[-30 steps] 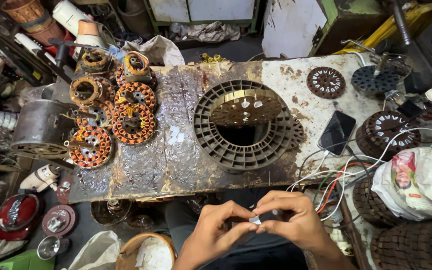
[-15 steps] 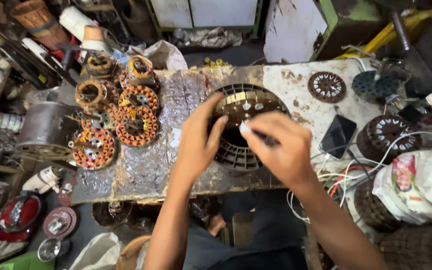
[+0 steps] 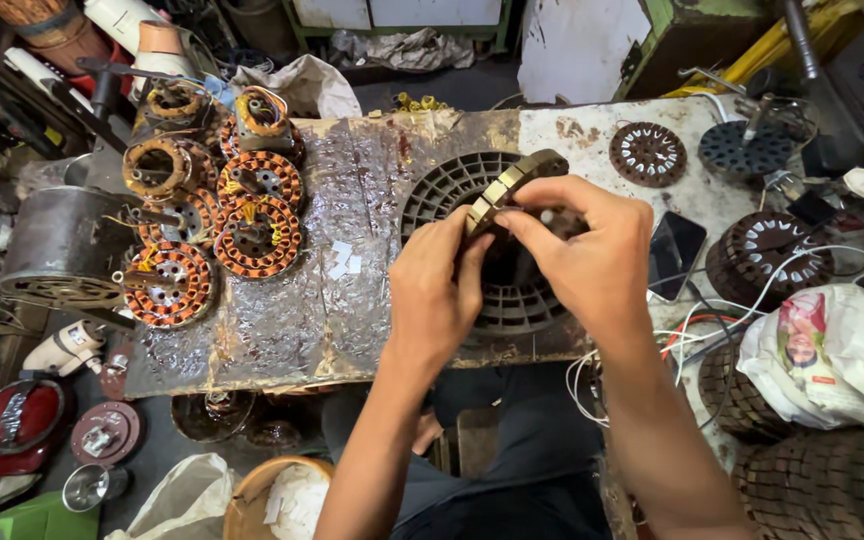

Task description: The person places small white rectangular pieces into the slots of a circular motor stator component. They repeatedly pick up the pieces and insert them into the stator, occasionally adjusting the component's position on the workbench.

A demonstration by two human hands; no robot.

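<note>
Both hands, left hand (image 3: 439, 290) and right hand (image 3: 584, 260), pinch the tilted stator ring (image 3: 508, 184) mid-frame, steadying it over the black slotted disc (image 3: 447, 185).

A dark phone (image 3: 674, 255) lies flat on the right part of the tabletop (image 3: 372, 180), just beside the right hand (image 3: 592, 260); its screen is black and blank, a tilted rectangle. Further right, at the tabletop's edge, a white plastic bag (image 3: 842, 350) sits bunched up, with a printed picture panel in red, green and pink on its left face. Small white paper slips (image 3: 342, 262) lie loose on the foil-covered middle of the tabletop, left of the left hand (image 3: 437, 290). At lower left, on the floor, a white bag (image 3: 177, 500) lies crumpled beside a green box corner (image 3: 22, 520).
</note>
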